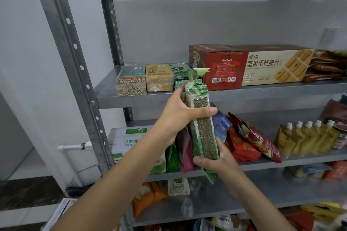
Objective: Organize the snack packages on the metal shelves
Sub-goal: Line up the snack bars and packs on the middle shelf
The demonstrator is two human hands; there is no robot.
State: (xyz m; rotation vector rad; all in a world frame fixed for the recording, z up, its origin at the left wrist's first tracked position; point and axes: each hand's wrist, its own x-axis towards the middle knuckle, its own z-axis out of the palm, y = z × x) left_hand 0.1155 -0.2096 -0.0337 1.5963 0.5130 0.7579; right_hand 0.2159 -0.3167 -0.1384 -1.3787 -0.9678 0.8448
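We hold a vacuum-packed mung bean pack (pixel 202 127) upright in front of the upper shelf (pixel 262 93). Our left hand (pixel 178 116) wraps its upper half, thumb across the front, and the fingers of our right hand (pixel 216 159) curl around its lower end. On that shelf three grain bricks (pixel 159 78) sit side by side, next to a red box (pixel 219 67) and a cake-crisp box (pixel 277 65), so that row looks largely sorted. We judge this pack belongs beside the bricks. The leaning red snack bags (pixel 253 140) below, and the jumbled lower shelves, seem left to do.
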